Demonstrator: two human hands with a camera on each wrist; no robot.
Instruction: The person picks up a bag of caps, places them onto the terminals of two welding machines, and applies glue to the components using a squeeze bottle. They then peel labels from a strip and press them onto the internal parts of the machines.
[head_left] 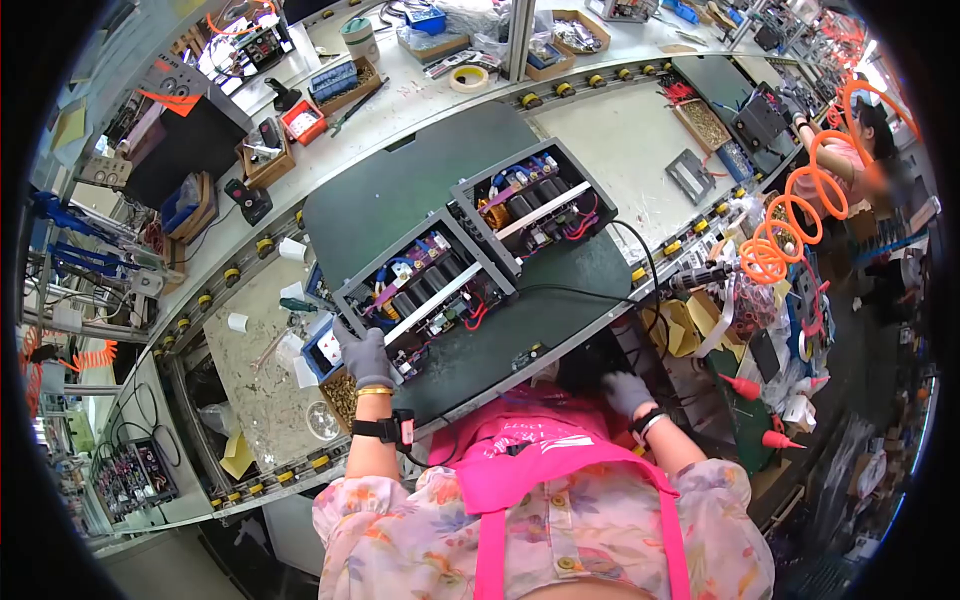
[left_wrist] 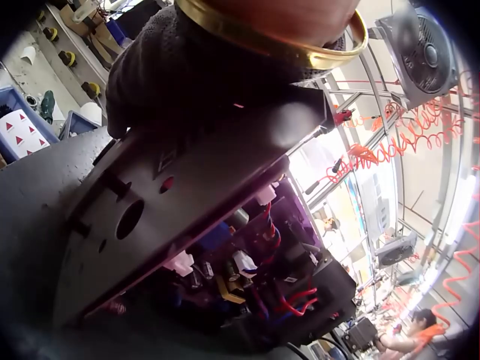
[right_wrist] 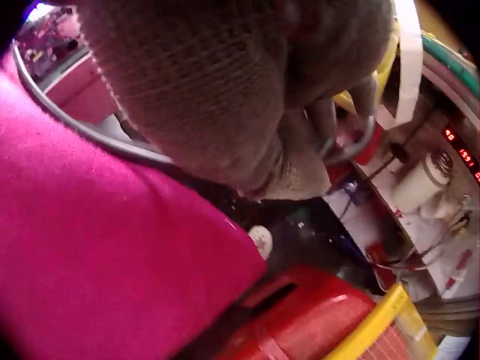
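Note:
My left hand [head_left: 368,357], in a grey glove, grips the near left corner of an open metal equipment case [head_left: 425,290]. In the left wrist view, the dark glove [left_wrist: 161,82] lies over the case's side wall [left_wrist: 180,176], which has a round hole in it. Inside are circuit boards, dark cylinders and red wires. A second open case [head_left: 535,200] sits against it at the upper right. Down beside the pink apron, below the table edge, is my gloved right hand [head_left: 628,393]. Its fingers bend near a grey loop [right_wrist: 367,139] in the right wrist view; I cannot tell whether they hold it.
Both cases lie on a dark green board [head_left: 400,170] on a roller-edged bench. Left are a blue bin [head_left: 322,350] and a box of small brass parts [head_left: 343,395]. A black cable [head_left: 650,260] loops off the right case. Orange coiled hose [head_left: 765,255] hangs at right; another person [head_left: 860,150] works beyond.

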